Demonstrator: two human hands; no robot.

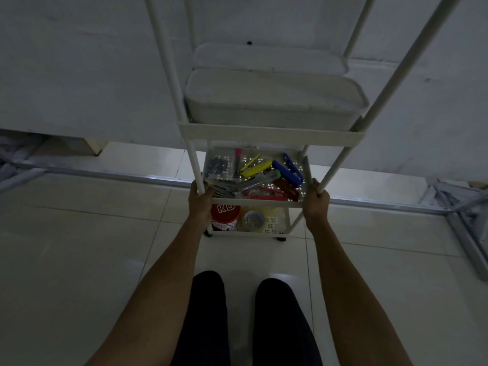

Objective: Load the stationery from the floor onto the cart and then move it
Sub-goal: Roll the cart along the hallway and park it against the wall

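A white three-tier cart stands on the tiled floor. The left hand is wrapped around its near-left post, and the right hand around its near-right post. The top tier carries two white lidded boxes. The middle tier holds mixed stationery, including one yellow cutter and one blue stapler. The bottom tier has one red tub and one tape roll.
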